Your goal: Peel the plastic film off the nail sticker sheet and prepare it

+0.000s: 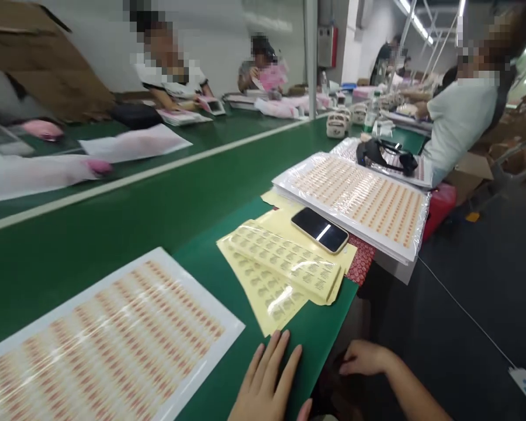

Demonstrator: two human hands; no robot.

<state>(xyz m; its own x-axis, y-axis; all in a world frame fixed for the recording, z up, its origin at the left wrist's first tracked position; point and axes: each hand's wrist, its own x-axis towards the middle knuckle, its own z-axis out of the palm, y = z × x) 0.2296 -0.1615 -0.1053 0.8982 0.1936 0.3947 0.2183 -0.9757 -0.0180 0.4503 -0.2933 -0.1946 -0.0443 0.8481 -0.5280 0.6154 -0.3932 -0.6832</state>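
Note:
My left hand (267, 383) lies flat on the green table (158, 204) near its front edge, fingers apart, holding nothing. Its fingertips nearly touch a stack of yellow sticker backing sheets (284, 266). My right hand (366, 358) hangs just off the table's edge over my dark lap, fingers curled loosely, with nothing visible in it. A large white sheet of small orange stickers (109, 339) lies to the left of my left hand. A black phone (319, 230) rests on the yellow sheets.
A wrapped stack of orange sticker sheets (359, 202) sits at the right edge, with a black pouch (386, 155) behind it. Several people work along the table, one in a white shirt (458, 123) at right. White and pink packaging (134, 142) lies across the far side.

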